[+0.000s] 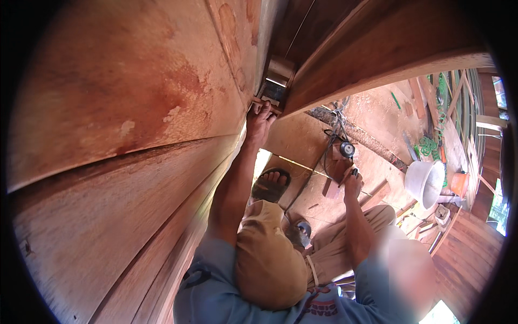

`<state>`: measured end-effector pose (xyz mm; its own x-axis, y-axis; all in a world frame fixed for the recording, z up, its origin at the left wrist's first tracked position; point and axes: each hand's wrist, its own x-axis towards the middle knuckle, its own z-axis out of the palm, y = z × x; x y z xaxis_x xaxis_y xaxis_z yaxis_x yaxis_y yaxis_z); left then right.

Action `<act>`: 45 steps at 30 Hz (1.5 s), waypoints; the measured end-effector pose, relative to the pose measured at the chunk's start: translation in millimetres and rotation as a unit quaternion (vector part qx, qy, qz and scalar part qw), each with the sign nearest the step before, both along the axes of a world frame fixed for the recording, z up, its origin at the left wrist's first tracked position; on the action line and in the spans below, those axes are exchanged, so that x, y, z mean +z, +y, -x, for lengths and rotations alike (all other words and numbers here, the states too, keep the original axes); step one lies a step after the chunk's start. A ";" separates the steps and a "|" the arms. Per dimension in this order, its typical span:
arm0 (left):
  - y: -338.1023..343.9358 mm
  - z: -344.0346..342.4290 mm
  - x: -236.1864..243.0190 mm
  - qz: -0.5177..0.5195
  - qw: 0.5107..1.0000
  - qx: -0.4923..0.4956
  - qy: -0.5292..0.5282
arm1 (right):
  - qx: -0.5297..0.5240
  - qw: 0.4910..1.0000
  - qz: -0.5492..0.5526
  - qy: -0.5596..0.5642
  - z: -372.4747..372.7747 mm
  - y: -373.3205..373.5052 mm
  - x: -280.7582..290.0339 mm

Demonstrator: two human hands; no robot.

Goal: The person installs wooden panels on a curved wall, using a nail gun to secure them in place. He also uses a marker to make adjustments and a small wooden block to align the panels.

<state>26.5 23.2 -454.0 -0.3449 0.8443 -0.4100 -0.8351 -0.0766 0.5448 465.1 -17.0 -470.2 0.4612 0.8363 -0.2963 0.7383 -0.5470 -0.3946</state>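
The left hand (258, 123) pinches a small reddish-brown wooden strip (275, 109) in the narrow gap between the broad, stained brown wooden panel (135, 81) and the thick, dark brown wooden beam (388, 59). Lower and to the right, the right hand (353, 186) has its fingers curled around a small black-ended object (354, 171), too small to identify, near a round black-and-silver tool (347, 149).

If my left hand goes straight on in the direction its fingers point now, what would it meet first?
Your left hand would first meet the small wooden piece at its fingertips; they already seem to touch it. What comes after is unclear, because depth is hard to judge.
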 end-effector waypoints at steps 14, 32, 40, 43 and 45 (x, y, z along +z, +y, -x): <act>9.3 3.8 -16.1 0.129 0.991 -0.017 0.035 | -0.088 0.995 -0.026 0.050 9.2 2.3 -17.6; -30.3 -2.6 -11.0 -0.046 0.999 0.000 0.023 | -0.253 0.956 -0.057 0.140 7.8 -13.5 -4.1; -137.2 -49.3 29.3 0.142 0.951 -0.247 0.120 | -0.289 0.942 -0.127 0.110 21.5 -19.1 -13.8; -122.6 -86.4 22.8 0.134 0.890 -0.344 0.267 | -0.245 0.960 -0.105 0.090 22.3 -21.1 -15.0; -102.9 -115.0 15.5 0.062 0.814 -0.387 0.429 | -0.293 0.927 -0.125 0.200 21.9 -18.8 -13.9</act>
